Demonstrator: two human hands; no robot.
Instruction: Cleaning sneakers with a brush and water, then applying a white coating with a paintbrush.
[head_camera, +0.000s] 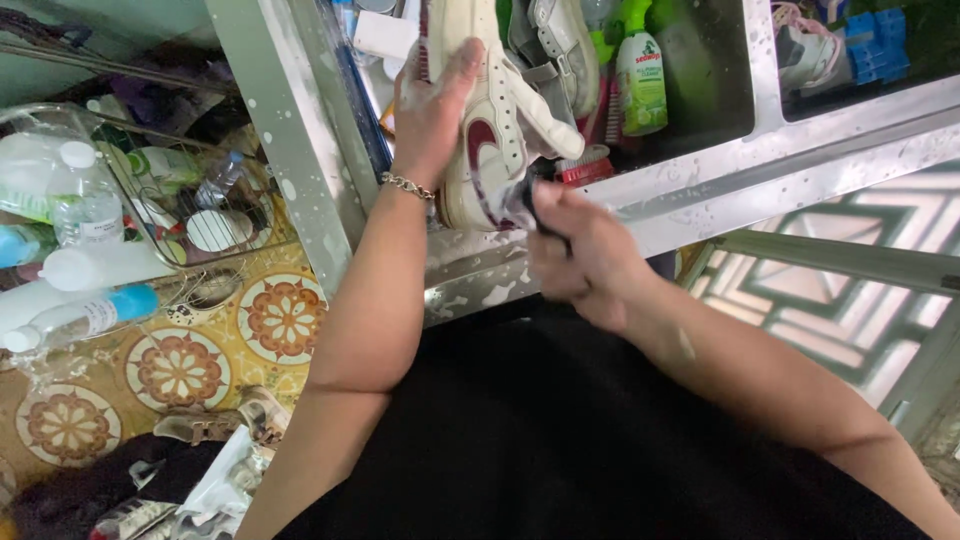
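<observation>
Left hand (432, 110) gripped the white sneaker (490, 130) over the steel sink rim (700, 170). Right hand (585, 255) was clamped on a dark brush (530, 200), pressed against the sneaker's side.

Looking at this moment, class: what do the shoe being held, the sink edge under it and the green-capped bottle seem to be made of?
The shoe: probably smooth leather or synthetic, white with a dark red mark, slightly glossy. The sink edge: metal, likely stainless steel, grey, reflective, spotted with suds. The green-capped bottle: plastic, pale and translucent-looking. The left hand holds the shoe; the right hand rubs it.
</observation>
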